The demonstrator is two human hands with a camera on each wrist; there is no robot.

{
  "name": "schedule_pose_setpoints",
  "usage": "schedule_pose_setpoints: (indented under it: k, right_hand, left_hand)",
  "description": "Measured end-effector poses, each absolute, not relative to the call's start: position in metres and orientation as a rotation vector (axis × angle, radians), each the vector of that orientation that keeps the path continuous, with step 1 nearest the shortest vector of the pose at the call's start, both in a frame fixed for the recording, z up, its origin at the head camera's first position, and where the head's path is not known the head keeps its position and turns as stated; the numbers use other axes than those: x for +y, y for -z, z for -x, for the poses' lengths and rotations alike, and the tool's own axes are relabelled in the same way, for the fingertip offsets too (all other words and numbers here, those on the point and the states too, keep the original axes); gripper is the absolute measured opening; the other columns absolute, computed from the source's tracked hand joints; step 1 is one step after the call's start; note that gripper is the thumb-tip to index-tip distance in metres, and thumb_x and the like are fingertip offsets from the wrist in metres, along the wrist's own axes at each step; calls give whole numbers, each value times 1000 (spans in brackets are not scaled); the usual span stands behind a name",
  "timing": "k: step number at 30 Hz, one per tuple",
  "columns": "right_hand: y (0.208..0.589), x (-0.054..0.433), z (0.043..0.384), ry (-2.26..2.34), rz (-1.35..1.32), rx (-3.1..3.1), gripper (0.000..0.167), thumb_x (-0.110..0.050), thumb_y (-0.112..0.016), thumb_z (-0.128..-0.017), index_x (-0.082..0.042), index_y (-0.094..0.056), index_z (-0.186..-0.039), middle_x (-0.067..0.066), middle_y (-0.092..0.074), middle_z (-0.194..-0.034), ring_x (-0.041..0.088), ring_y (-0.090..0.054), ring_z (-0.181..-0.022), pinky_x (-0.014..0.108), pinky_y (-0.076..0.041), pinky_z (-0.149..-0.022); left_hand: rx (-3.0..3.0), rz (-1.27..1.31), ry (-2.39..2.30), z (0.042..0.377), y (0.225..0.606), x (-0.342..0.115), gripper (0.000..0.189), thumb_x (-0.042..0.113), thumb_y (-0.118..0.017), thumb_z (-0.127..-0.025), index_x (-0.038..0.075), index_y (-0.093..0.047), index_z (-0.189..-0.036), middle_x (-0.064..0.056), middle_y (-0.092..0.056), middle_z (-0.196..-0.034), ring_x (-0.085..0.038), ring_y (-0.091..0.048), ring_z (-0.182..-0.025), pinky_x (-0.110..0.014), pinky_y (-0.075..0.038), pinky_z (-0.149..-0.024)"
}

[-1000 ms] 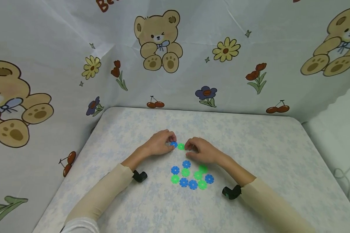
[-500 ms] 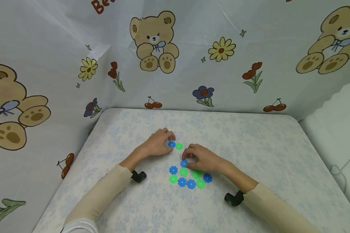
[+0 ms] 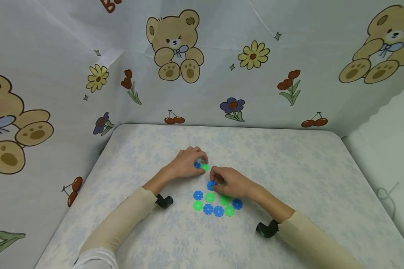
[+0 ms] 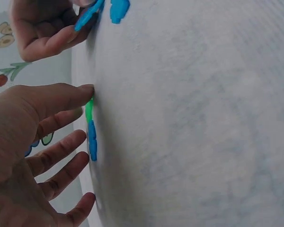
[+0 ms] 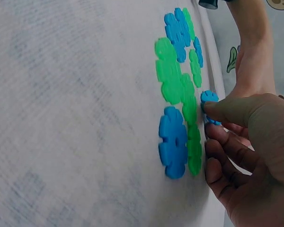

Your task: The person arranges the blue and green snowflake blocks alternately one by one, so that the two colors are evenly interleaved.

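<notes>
Blue disc [image 3: 210, 185] pinched in right hand [image 3: 233, 181]

Its thumb and fingertips grasp the piece, tilted. Just on the near side of that grip, blue and green discs [image 3: 219, 211] lie on the table [image 3: 272, 157]. Beyond the grip, to its left, the left hand [image 3: 187, 163] has its thumb at a green disc [image 3: 205, 167]; whether it grasps that, I cannot tell. A second blue disc [image 3: 197, 164] lies just beside the green one. Farthest off hangs the bear cloth [image 3: 205, 97]

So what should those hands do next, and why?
Perhaps the right hand should carry its pinched blue disc beside the green disc at the left hand: another blue disc lies left of that green one, like a row starting.
</notes>
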State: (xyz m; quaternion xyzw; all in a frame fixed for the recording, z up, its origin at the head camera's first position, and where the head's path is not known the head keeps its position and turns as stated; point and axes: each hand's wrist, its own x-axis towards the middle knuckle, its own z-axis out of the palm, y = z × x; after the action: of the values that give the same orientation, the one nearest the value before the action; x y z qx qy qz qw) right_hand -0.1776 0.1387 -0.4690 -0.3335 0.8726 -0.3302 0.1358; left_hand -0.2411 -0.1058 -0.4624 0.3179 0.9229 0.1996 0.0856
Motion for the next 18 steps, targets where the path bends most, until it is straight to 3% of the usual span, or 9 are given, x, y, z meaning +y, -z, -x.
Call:
schedule_pose_setpoints:
  k: [9,18]
  right_hand:
    - [470,149,183,991,961,2579,18,-14,-78,-99,-14,-64,-110,-3,-68,-96,10,-62,-87,28,-53,-81]
    - [468,145,188,904,941,2633,18,-13,-77,-98,-13,-61,-107,-3,-64,-91,8,-56,-79,26,-49,-74]
  left_hand:
    - [2754,-972,-658,246,470,-108,21,37,-82,-97,28,-75,-115,0,-65,-135,-28,-58,-127,-63,-42,-108]
    - [2743,-955,-661,250,476,-112,21,39,-81,-98,30,-73,-115,3,-64,-133,-26,-57,-125,-63,-40,-109]
